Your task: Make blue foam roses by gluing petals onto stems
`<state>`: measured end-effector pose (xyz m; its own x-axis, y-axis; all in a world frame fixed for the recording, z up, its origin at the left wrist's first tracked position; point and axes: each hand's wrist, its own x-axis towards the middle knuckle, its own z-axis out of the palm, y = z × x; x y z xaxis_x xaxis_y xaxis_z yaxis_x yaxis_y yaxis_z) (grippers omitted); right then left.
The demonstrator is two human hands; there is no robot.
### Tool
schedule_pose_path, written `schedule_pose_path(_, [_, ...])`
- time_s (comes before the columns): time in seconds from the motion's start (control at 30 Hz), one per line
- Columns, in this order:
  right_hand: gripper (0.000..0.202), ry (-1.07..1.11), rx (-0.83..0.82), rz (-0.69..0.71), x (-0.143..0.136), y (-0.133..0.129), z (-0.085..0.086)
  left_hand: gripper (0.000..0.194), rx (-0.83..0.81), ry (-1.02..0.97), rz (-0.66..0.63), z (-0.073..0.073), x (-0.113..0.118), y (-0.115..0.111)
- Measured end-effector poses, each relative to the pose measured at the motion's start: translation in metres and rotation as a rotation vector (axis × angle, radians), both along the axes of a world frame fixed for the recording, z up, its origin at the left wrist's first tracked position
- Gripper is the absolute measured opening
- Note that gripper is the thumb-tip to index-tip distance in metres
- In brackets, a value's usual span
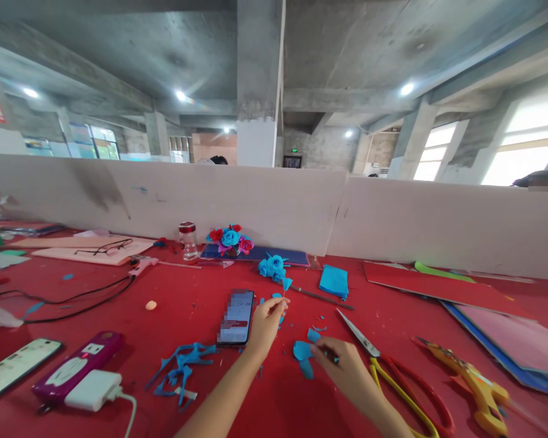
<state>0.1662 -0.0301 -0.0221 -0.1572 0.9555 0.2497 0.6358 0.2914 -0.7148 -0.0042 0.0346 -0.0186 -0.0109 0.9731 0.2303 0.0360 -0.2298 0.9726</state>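
My left hand (265,322) is closed in a pinch on a thin stem, with a small blue paper flower bud (287,283) at its upper end. Lower and to the right, my right hand (342,362) has its fingertips at the edge of a blue paper petal (302,350) and appears to pinch it. Other petals lie beside and under that one, close to the table. Beyond the bud sits a cluster of finished blue paper roses (273,266). A phone (236,317) lies just left of my left hand.
Scissors (369,350) and a yellow glue gun (472,383) lie on the right. A stack of blue paper (333,280), a flower arrangement (231,238) and a glass jar (189,240) stand farther back. Blue scraps (182,365) and a purple power strip (77,364) are on the left.
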Motion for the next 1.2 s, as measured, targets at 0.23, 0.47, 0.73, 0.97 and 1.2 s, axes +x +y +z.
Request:
schedule_pose_path(0.23, [0.028, 0.515, 0.111, -0.160, -0.001, 0.010, 0.012, 0.029, 0.004, 0.021, -0.022, 0.005, 0.002, -0.003])
schedule_pose_path(0.47, [0.038, 0.569, -0.298, 0.139, -0.023, 0.038, 0.023, 0.026, 0.014, 0.014, -0.132, 0.008, 0.005, -0.008])
schedule_pose_path(0.73, [0.028, 1.171, 0.014, 0.135, 0.009, 0.038, 0.027, 0.027, -0.021, 0.004, -0.070, 0.004, 0.003, -0.003])
schedule_pose_path(0.97, [0.031, 1.126, -0.054, -0.054, 0.021, 0.036, 0.043, 0.029, -0.002, -0.022, -0.037, 0.007, 0.002, -0.005])
schedule_pose_path(1.2, [0.035, 0.257, 0.110, -0.408, 0.086, -0.022, 0.035, 0.029, -0.016, -0.101, 0.010, 0.008, 0.000, -0.004])
